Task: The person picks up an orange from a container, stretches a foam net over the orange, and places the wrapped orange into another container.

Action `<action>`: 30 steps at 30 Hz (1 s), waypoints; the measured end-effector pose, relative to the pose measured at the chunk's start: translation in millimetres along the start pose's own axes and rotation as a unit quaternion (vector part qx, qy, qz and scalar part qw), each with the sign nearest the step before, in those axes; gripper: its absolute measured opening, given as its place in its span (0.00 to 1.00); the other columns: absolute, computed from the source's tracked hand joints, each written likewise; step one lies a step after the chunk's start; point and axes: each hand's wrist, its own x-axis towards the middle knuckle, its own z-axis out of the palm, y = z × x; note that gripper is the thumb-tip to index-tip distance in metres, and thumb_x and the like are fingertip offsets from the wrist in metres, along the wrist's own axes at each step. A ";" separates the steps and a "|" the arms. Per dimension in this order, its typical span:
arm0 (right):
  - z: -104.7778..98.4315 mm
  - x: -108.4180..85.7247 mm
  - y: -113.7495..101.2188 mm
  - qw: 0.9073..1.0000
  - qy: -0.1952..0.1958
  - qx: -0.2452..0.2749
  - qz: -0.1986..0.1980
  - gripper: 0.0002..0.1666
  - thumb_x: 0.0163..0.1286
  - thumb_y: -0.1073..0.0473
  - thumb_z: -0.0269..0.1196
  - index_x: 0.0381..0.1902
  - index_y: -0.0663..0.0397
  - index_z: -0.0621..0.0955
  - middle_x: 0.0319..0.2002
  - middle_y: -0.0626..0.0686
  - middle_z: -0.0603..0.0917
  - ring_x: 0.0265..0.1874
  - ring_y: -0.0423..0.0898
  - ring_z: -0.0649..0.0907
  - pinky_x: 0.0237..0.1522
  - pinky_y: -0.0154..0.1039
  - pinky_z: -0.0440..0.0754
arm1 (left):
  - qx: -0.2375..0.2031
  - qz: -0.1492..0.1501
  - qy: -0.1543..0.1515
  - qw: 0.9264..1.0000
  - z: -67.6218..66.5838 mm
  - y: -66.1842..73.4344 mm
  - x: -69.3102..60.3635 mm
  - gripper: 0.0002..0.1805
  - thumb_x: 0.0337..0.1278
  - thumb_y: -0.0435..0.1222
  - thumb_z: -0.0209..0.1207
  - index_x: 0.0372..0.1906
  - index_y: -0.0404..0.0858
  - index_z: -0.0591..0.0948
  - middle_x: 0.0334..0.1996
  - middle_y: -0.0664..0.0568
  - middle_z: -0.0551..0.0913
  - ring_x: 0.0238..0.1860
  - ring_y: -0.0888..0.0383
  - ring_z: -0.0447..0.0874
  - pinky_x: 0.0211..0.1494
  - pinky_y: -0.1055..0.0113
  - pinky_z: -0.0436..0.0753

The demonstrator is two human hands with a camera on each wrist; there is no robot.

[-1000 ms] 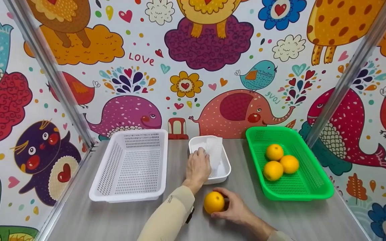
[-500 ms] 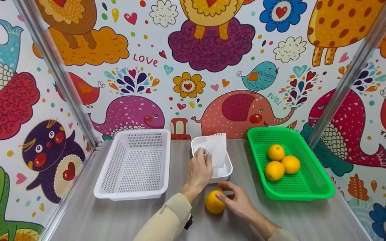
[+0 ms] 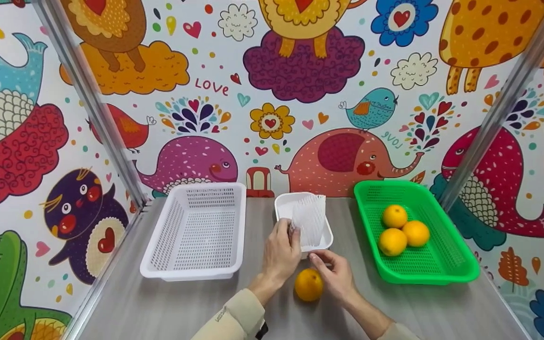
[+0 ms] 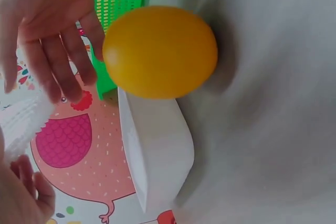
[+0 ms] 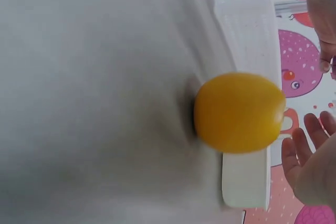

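Note:
In the head view my left hand [image 3: 281, 252] pinches a white foam net sleeve [image 3: 310, 219] by its left edge, raised over a small white box [image 3: 329, 238]. A single orange [image 3: 308, 285] sits on the table in front of that box, apart from the left hand. My right hand [image 3: 339, 276] is just right of the orange, fingertips near the box's front and below the sleeve. The left wrist view shows the right hand's fingers [image 4: 73, 51] loosely extended, holding nothing. The same orange [image 5: 239, 114] stands free in the right wrist view.
A white perforated basket [image 3: 147, 264] stands to the left. On the right is a green basket [image 3: 461, 274] with several oranges [image 3: 395, 236] inside. A patterned wall [image 3: 272, 156] closes off the back, and metal posts [image 3: 484, 127] rise at the corners.
My left hand has drawn the net sleeve up out of the small box and slightly towards me. My right hand has let go of the orange and moved up beside it.

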 end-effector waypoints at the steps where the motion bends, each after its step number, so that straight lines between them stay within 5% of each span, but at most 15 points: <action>1: 1.1 -0.4 -1.3 1.000 0.003 0.013 0.005 0.16 0.82 0.58 0.68 0.56 0.65 0.91 0.50 0.64 0.95 0.42 0.43 0.89 0.47 0.30 0.86 | -0.001 0.001 0.000 1.000 -0.4 0.6 -2.3 0.09 0.85 0.38 0.61 0.56 0.38 0.80 0.43 0.47 0.87 0.41 0.54 0.88 0.50 0.59 0.93; 9: 1.6 1.4 -7.6 0.984 0.011 0.155 0.084 0.19 0.86 0.60 0.64 0.60 0.74 0.85 0.47 0.57 0.95 0.43 0.43 0.92 0.48 0.38 0.93 | 0.004 0.022 0.009 1.000 1.6 -0.4 -18.7 0.09 0.83 0.36 0.62 0.56 0.36 0.80 0.40 0.49 0.84 0.37 0.58 0.83 0.44 0.65 0.88; 18: -3.0 4.6 -7.8 0.936 0.010 0.316 0.154 0.13 0.90 0.56 0.59 0.47 0.50 0.89 0.38 0.43 0.93 0.40 0.41 0.91 0.47 0.36 0.90 | 0.036 0.046 -0.005 0.998 4.9 -3.5 -36.6 0.07 0.81 0.35 0.63 0.53 0.36 0.80 0.40 0.50 0.83 0.35 0.58 0.82 0.40 0.64 0.86; 23: -2.2 6.7 -8.2 0.910 -0.002 0.377 0.170 0.17 0.92 0.52 0.55 0.46 0.46 0.89 0.37 0.44 0.93 0.39 0.40 0.90 0.48 0.34 0.90 | 0.062 0.096 -0.003 0.993 8.5 -3.7 -44.0 0.08 0.77 0.32 0.66 0.52 0.36 0.80 0.39 0.49 0.83 0.36 0.55 0.86 0.42 0.62 0.89; 30: -0.6 9.8 -9.0 0.903 0.006 0.389 0.184 0.17 0.93 0.52 0.51 0.48 0.47 0.86 0.37 0.43 0.92 0.37 0.39 0.88 0.44 0.32 0.85 | 0.074 0.167 -0.014 0.983 10.6 -2.4 -53.1 0.12 0.68 0.30 0.70 0.50 0.38 0.80 0.37 0.51 0.83 0.34 0.58 0.84 0.40 0.67 0.86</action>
